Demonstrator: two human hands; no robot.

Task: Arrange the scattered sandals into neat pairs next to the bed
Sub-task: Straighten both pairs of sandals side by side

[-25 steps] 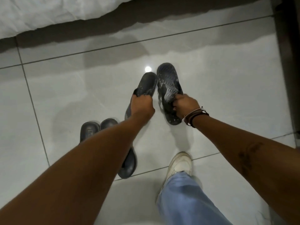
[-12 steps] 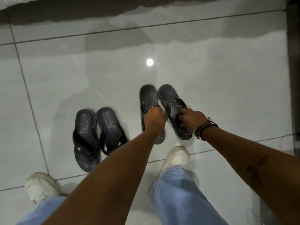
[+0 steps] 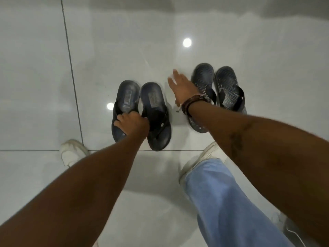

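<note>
Two pairs of dark sandals lie on the glossy white tile floor. The left pair is plain: a left sandal (image 3: 125, 100) and a right sandal (image 3: 156, 111) side by side. My left hand (image 3: 132, 123) is closed on the straps of this pair where the two meet. The right pair has a wavy pattern: one sandal (image 3: 203, 77) partly hidden under my right wrist, the other (image 3: 229, 90) beside it. My right hand (image 3: 183, 86) hovers between the two pairs, fingers spread, holding nothing. The bed is out of view.
My white shoes (image 3: 71, 152) (image 3: 201, 157) and a blue jeans leg (image 3: 226, 202) stand just behind the sandals. Tile grout lines (image 3: 71, 68) run up the left side and across below the sandals. Ceiling lights reflect on the floor (image 3: 187, 42).
Both hands let go of the patterned pair, which now lies on the floor. My left hand moved over and gripped the plain pair. My right hand opened and swung left.
</note>
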